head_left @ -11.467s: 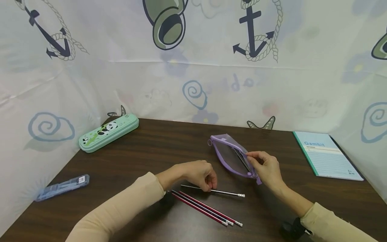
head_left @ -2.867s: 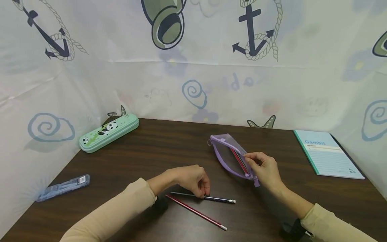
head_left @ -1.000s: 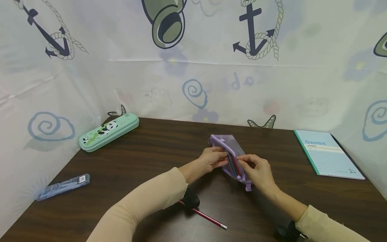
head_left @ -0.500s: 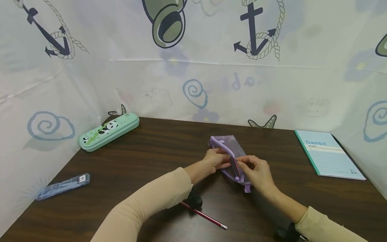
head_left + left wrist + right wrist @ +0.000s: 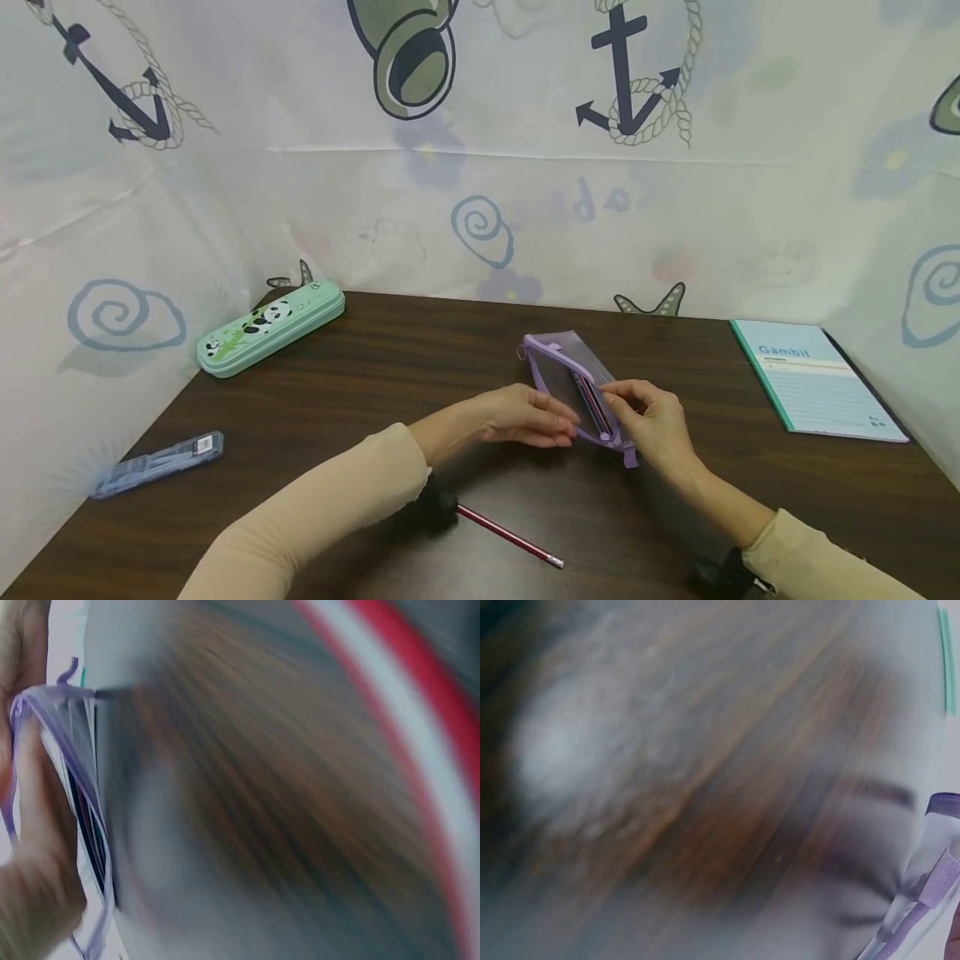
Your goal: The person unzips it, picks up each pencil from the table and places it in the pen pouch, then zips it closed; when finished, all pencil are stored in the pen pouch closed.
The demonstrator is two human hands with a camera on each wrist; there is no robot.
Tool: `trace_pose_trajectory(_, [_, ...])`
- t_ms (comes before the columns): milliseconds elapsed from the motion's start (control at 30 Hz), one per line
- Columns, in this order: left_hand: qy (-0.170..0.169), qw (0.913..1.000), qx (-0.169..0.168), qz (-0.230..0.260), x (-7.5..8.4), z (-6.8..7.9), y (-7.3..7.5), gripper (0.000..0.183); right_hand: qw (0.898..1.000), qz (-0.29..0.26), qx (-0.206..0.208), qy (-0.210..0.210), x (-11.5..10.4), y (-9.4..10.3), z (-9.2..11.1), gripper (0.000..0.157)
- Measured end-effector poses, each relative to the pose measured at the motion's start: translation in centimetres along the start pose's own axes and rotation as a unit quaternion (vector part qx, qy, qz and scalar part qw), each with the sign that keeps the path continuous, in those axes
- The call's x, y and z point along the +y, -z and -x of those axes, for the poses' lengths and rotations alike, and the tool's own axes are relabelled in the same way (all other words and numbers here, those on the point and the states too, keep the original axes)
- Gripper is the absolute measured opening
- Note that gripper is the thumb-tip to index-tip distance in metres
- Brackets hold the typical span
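Note:
A see-through pouch with purple zip edges [image 5: 594, 360] lies unzipped at mid-table, with several pencils [image 5: 591, 404] inside. My right hand [image 5: 660, 425] pinches its right rim between thumb and fingers. Just at the near left rim is my left hand [image 5: 528, 417], fingers loosely extended and holding nothing. One red striped pencil [image 5: 510, 536] with a white eraser end lies on the table below my left forearm, its far end hidden by the wrist camera. Large and blurred, this pencil [image 5: 405, 712] crosses the left wrist view. A corner of the pouch [image 5: 939, 879] shows at the right wrist view's edge.
A mint-green panda pencil case [image 5: 272, 327] stands at the back left. Near the left edge lies a blue translucent case [image 5: 157, 464]. A light blue notebook [image 5: 821, 383] is at the back right. Patterned cloth [image 5: 360, 217] surrounds the dark wooden table [image 5: 397, 350].
Several pencils went from the table into the pouch, leaving one red pencil outside. In the last half second my left hand drew back from the pouch's mouth; my right keeps its pinch.

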State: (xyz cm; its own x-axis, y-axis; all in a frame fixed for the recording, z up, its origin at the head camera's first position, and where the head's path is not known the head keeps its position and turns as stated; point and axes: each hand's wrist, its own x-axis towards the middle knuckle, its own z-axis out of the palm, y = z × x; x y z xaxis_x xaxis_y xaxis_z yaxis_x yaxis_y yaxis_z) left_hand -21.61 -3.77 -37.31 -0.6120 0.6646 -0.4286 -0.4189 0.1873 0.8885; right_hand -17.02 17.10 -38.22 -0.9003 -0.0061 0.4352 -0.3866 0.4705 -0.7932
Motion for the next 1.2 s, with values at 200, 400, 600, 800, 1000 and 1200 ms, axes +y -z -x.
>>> trace_pose_trajectory(200, [0.062, 0.9736, -0.153, -0.158, -1.2, 3.3, 1.5, 0.024, 1.0, 0.003, 0.001, -0.009, 0.4, 0.5, 0.2, 0.008])
trace_pose_trajectory(400, [0.049, 0.9472, -0.193, -0.251, -2.1, 5.2, 2.4, 0.021, 1.0, 0.006, -0.006, -0.011, 0.6, 0.7, 0.2, 0.008])
trace_pose_trajectory(600, [0.013, 0.9403, -0.193, -0.28, -2.8, 6.3, 2.9, 0.023, 1.0, 0.005, -0.006, -0.015, 0.5, 0.7, 0.3, 0.008])
trace_pose_trajectory(800, [-0.028, 0.9341, -0.178, -0.308, -3.2, 6.9, 2.7, 0.023, 1.0, 0.013, -0.007, -0.021, 0.5, 0.7, 0.2, 0.008])
trace_pose_trajectory(1000, [-0.097, 0.8892, -0.145, -0.423, -3.5, 7.6, 1.7, 0.019, 0.999, 0.018, -0.013, -0.03, 0.5, 0.8, 0.2, 0.008])
trace_pose_trajectory(1200, [-0.131, 0.842, -0.126, -0.508, -3.1, 7.7, 1.3, 0.018, 1.0, 0.003, -0.01, -0.017, 0.2, 0.7, 0.1, 0.01])
